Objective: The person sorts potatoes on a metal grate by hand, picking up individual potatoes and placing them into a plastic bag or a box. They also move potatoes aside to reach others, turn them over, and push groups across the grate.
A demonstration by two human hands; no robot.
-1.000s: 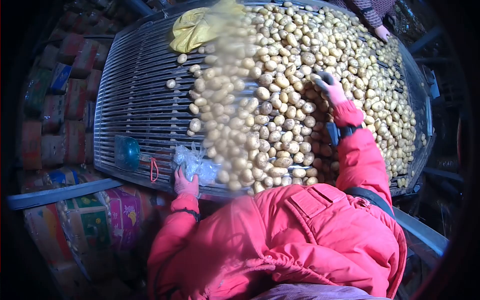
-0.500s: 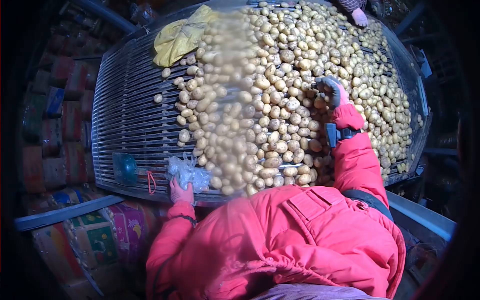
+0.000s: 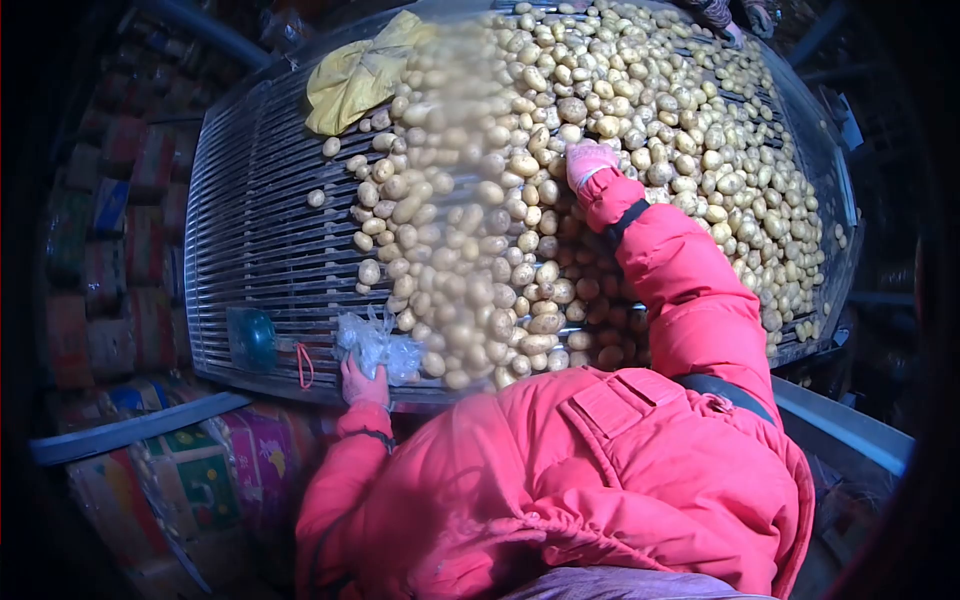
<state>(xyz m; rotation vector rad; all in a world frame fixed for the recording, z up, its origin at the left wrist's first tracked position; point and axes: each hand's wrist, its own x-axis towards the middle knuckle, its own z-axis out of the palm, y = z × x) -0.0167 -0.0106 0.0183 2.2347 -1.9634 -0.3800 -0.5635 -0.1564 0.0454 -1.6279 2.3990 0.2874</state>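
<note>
Many potatoes (image 3: 745, 190) cover the right and middle of a slatted metal table (image 3: 260, 200). My right hand (image 3: 592, 160), in a pink glove, is down among the potatoes at the upper middle, back of the hand up; its fingers are hidden. Near the table's front edge, my left hand (image 3: 364, 384), gloved in pink, rests against a clear crumpled plastic bag (image 3: 385, 350), fingers partly apart and pointing away from me. Whether it grips the bag is unclear.
A yellow cloth or sack (image 3: 362, 75) lies at the back left. A teal plastic container (image 3: 251, 339) and a red loop (image 3: 304, 366) are at the front left. Another person's hands (image 3: 735, 34) show at the top right. Patterned boxes (image 3: 190, 480) stand lower left.
My right hand has moved left and slightly away, turning so its fingers are hidden. My left hand has stayed by the bag. The other person's hand has drawn back toward the top edge.
</note>
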